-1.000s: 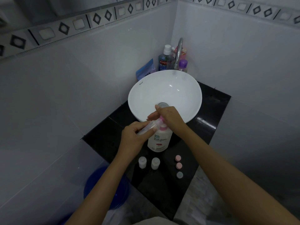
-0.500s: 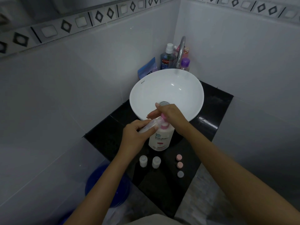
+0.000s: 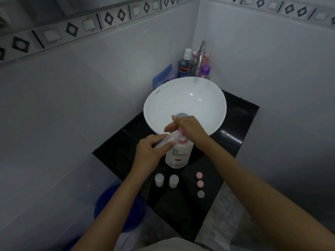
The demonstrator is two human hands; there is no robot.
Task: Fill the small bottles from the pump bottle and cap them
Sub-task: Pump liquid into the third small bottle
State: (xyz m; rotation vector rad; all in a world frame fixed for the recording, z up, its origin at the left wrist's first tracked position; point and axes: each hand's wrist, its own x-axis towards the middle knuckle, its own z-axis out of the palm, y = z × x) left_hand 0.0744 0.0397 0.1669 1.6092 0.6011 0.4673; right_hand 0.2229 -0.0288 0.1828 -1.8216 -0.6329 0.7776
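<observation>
- Gripping w/ my left hand: one clear small bottle, tilted, mouth up against pink pump nozzle.
- My right hand: palm down on pump head, fingers loosely spread, wrapped over it.
- Pump bottle: white, pink label, upright on black counter, just in front of white basin.
- 2 more small bottles: upright, uncapped, side by side, near counter front.
- 3 caps, row at right: pink cap, second pink cap, grey cap.
- Behind basin: faucet, misc. toiletries.
</observation>
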